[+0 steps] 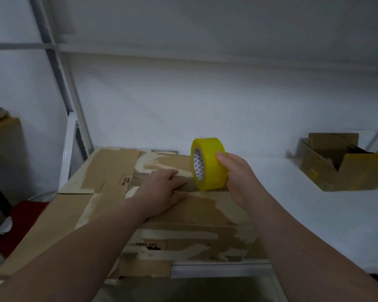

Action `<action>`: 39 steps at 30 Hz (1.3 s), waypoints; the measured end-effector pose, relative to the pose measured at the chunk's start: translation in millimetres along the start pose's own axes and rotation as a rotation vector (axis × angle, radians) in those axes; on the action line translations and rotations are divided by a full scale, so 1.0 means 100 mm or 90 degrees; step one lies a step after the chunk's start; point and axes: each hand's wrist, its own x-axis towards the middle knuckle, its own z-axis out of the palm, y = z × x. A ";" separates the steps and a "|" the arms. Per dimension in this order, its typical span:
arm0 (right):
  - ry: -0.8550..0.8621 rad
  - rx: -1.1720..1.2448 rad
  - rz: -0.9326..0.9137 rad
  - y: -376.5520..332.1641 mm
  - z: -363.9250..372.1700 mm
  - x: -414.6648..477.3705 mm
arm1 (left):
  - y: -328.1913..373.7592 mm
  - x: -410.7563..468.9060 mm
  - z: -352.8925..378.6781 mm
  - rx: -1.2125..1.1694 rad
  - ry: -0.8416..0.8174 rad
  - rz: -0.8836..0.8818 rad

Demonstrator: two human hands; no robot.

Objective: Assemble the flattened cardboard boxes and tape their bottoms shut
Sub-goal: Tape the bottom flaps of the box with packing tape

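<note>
On the head view, my right hand [238, 174] grips the yellow tape roll [210, 168]. The roll stands on edge on the cardboard box [196, 214], its core opening facing my left hand [162, 189]. That hand lies flat with fingers straight, pressing the box just beside the roll.

One yellow tape roll [208, 164], two hands: left hand [162, 188] and right hand [238, 177]. Two cardboard boxes too: a worn box [194, 214] up front, an open box [327, 166] far right.

Dim, cool, even light; soft shadows; slight blur throughout; wide-angle bending at edges.
</note>
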 end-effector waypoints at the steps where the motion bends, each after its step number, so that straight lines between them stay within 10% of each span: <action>1: 0.002 0.017 0.018 0.04 0.05 0.01 | -0.04 -0.02 -0.01 -0.001 0.005 -0.014; 11: -0.046 0.106 0.063 0.15 0.01 0.00 | 0.05 0.14 -0.32 -0.420 0.208 -0.217; 18: -0.089 0.020 0.041 0.11 0.00 -0.02 | 0.11 0.45 -0.68 -0.662 0.137 -0.314; 39: -0.205 -0.157 0.006 0.03 0.05 -0.02 | -0.05 0.61 -0.87 -0.572 0.049 -0.404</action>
